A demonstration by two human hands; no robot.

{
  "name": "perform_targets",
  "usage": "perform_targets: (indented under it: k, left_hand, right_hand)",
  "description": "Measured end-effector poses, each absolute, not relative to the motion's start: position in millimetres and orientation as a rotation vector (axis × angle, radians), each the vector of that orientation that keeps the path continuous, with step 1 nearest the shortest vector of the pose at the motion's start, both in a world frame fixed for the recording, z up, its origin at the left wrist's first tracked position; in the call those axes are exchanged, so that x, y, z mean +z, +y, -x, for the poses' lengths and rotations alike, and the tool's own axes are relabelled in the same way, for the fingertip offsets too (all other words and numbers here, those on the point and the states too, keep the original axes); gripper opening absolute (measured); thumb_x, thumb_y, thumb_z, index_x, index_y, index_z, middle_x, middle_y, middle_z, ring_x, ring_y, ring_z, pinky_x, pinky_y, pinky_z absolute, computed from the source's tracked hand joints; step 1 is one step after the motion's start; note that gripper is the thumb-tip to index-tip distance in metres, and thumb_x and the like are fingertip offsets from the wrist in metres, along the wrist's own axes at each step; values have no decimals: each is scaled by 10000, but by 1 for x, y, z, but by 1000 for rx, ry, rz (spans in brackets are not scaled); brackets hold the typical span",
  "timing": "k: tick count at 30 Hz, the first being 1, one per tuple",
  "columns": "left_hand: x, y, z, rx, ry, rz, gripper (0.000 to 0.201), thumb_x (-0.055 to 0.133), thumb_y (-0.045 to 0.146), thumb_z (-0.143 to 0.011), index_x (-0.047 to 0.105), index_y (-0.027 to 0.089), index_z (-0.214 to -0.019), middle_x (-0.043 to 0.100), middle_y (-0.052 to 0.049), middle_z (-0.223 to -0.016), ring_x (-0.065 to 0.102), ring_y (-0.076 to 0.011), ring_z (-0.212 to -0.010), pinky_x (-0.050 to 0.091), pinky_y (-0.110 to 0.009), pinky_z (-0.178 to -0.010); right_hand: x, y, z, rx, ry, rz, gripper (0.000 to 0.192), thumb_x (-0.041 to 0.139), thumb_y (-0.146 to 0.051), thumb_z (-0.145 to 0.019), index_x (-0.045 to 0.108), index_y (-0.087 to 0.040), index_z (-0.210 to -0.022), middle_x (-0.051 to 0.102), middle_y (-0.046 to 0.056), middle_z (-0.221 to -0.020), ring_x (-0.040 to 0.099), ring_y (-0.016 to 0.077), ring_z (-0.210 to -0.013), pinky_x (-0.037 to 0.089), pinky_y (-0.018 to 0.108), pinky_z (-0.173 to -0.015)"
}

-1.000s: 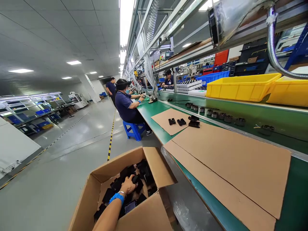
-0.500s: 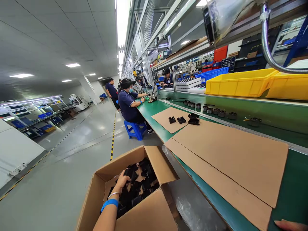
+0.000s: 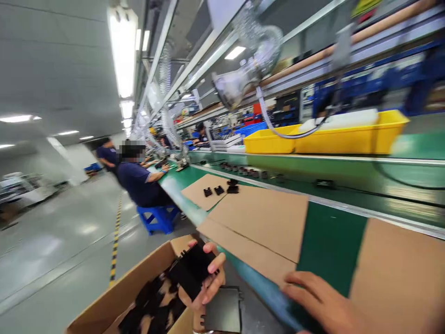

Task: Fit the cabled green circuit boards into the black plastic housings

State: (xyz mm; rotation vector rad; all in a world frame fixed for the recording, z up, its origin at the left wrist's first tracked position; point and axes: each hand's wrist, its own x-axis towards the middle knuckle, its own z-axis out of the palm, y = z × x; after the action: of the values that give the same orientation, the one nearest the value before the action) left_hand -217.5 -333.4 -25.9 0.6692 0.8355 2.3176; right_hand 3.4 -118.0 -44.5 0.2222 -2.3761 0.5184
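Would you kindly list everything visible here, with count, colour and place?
Cardboard box: one, brown, on the floor at lower left, open.
Plastic parts in box: many, black, loose in the box.
Cardboard sheets: at least three, brown, flat on the bench.
Workbench: one, green, running along the right.
Small parts on sheet: about three, black, on the far sheet.
Yellow bins: two, yellow, behind the conveyor.
Seated co-worker: one, dark blue shirt, on a blue stool.
Left hand: grip on a black plastic part above the box.
Right hand: open, resting at the bench edge.
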Motion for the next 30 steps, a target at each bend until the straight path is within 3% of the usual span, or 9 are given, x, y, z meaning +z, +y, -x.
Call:
perform_targets:
  k: [3, 8, 10, 12, 15, 18, 22, 26, 30]
  left_hand:
    - [-14, -243, 164, 2178, 584, -703, 400, 593, 646, -796, 585, 490, -1165, 549, -38, -1009, 481, -121, -640, 70, -45, -189]
    - [-12, -153, 88, 1985, 382, -676, 448, 503, 580, -886, 490, 481, -1323, 600, -53, -1127, 511, -134, -741, 239, -52, -286]
    - [-16, -135, 72, 1877, 468, -713, 425, 420, 609, -921, 489, 499, -1326, 599, -39, -1237, 559, -172, -863, 444, -142, -442]
    - [-20, -122, 61, 1757, 521, -763, 439, 366, 652, -923, 490, 519, -1322, 567, -7, -1342, 581, -209, -1006, 535, -285, -690]
    - [-23, -109, 48, 1595, 458, -731, 449, 399, 645, -905, 485, 524, -1329, 549, 21, -1388, 593, -207, -1086, 491, -338, -864]
    - [-18, -99, 42, 1503, 478, -607, 506, 485, 585, -860, 492, 466, -1352, 571, -16, -1363, 617, -204, -1051, 489, -313, -834]
    - [-5, -83, 57, 1422, 863, -672, 682, 571, 429, -711, 536, 255, -1370, 639, -120, -1243, 630, -235, -915, 481, -315, -711]
    - [-4, -54, 77, 1345, 1104, -763, 546, 598, 233, -648, 681, 111, -1174, 683, -119, -1150, 613, -250, -937, 450, -294, -686]
    - [-23, -22, 61, 1217, 1182, -857, 374, 630, 284, -806, 665, 122, -1141, 671, -92, -1154, 582, -262, -1096, 452, -375, -908]
  right_hand:
    - [-27, -129, -9, 526, -2211, -3, 248, 386, -346, -984, 584, -260, -1106, 693, 78, -985, 679, 199, -838, 586, 282, -713]
    - [-27, -97, -59, 264, -2190, 24, 139, 454, -188, -936, 579, -236, -970, 662, 62, -888, 658, 176, -777, 555, 246, -687]
    - [-23, -80, -92, 227, -2158, 57, 156, 463, -174, -924, 580, -246, -997, 664, 59, -879, 663, 182, -768, 558, 245, -665]
    - [-16, -63, -127, 249, -2161, 79, 159, 482, -231, -929, 571, -241, -1061, 672, 81, -920, 671, 205, -807, 569, 266, -683]
    - [-7, -36, -175, 450, -2230, 268, 216, 453, -303, -958, 534, -237, -1147, 679, 87, -976, 678, 209, -840, 571, 283, -716]
    - [-9, -8, -204, 778, -2252, 651, 243, 321, -303, -1013, 528, -249, -1127, 681, 41, -920, 663, 178, -753, 542, 281, -662]
    - [-19, 19, -210, 1001, -2347, 888, 353, 256, -398, -1036, 559, -227, -975, 647, 20, -828, 607, 176, -710, 478, 289, -636]
    - [-27, 27, -194, 959, -2543, 945, 407, 241, -377, -1035, 542, -199, -827, 611, 22, -756, 566, 170, -682, 434, 281, -630]
    - [-30, 22, -184, 929, -2637, 928, 331, 357, -290, -990, 592, -180, -784, 617, 54, -809, 589, 192, -759, 436, 309, -719]
